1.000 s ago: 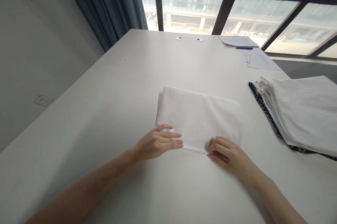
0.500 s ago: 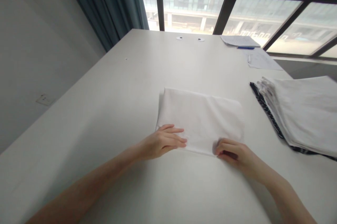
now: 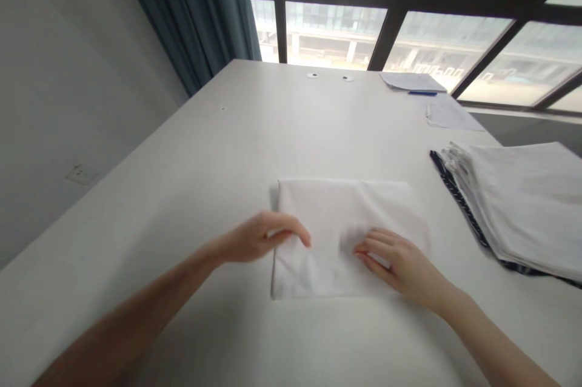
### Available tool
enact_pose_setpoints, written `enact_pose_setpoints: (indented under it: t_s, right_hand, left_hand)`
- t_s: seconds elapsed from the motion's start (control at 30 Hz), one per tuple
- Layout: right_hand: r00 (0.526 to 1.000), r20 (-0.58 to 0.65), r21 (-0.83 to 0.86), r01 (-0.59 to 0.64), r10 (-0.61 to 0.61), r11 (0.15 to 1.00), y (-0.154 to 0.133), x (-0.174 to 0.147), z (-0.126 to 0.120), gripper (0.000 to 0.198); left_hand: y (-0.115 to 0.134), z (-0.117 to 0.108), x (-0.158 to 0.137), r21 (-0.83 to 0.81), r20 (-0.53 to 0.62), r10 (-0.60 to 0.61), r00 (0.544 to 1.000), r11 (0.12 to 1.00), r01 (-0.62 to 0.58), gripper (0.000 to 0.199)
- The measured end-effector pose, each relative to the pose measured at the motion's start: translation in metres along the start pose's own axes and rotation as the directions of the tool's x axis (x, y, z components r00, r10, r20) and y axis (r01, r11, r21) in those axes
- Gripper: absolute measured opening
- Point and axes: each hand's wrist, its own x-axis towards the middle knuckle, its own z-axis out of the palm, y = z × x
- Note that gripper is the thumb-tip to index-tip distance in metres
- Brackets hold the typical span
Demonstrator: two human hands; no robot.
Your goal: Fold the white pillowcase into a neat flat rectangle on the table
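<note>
A folded white cloth (image 3: 345,217) is seen lying flat on a white table (image 3: 182,193), pressed under both hands, approx. centre of the view. The left hand (image 3: 259,238) is set on the cloth's left edge, fingers (image 3: 295,230) curled down onto the fabric; nothing is gripped as far as can be told. The right hand (image 3: 400,262) is laid flat on the cloth's near-right part, its fingers spread out and pointing left towards the other hand, w/ a small gap left between the two. The cloth's near edge is shown just below both hands, its far edge beyond the fingertips.

Well to the right of the right hand, a stack of folded white cloths (image 3: 522,199) is seen, w/ a dark patterned piece (image 3: 459,196) at the bottom showing along its left side. Far beyond the hands, near the table's far-right corner, sheets of paper (image 3: 450,115) and a blue pen (image 3: 422,93) are laid. Behind the table, a window (image 3: 409,11) w/ dark frames is seen, and a blue-grey curtain (image 3: 195,11) is hung far beyond the left hand.
</note>
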Motion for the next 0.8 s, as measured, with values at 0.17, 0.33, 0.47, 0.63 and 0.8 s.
enact_pose_setpoints:
  t_s: [0.17, 0.33, 0.47, 0.63, 0.8]
  right_hand:
    - [0.944, -0.030, -0.090, 0.326, -0.330, 0.941, -0.018, 0.042, 0.033, 0.026]
    - [0.932, 0.122, -0.144, 0.357, -0.341, 0.923, -0.017, 0.053, 0.062, 0.048]
    - [0.926, 0.209, -0.121, 0.344, -0.314, 0.931, -0.014, 0.052, 0.067, 0.052]
    - [0.920, 0.244, -0.102, 0.339, -0.306, 0.935, -0.015, 0.052, 0.066, 0.052]
    - [0.926, 0.223, -0.110, 0.334, -0.304, 0.936, -0.014, 0.051, 0.068, 0.053]
  left_hand:
    - [-0.050, -0.051, 0.008, 0.344, -0.432, -0.023, 0.901, 0.920, 0.188, 0.035]
    - [-0.086, -0.047, 0.022, 0.467, -0.244, 0.022, 0.970, 0.879, 0.098, 0.040]
    - [-0.098, -0.037, 0.037, 0.442, -0.267, 0.057, 0.962, 0.894, 0.070, 0.030]
    - [-0.105, -0.036, 0.046, 0.354, -0.391, -0.059, 0.918, 0.912, 0.210, 0.021]
    - [-0.108, -0.043, 0.048, 0.381, -0.388, -0.063, 0.920, 0.897, 0.222, 0.015]
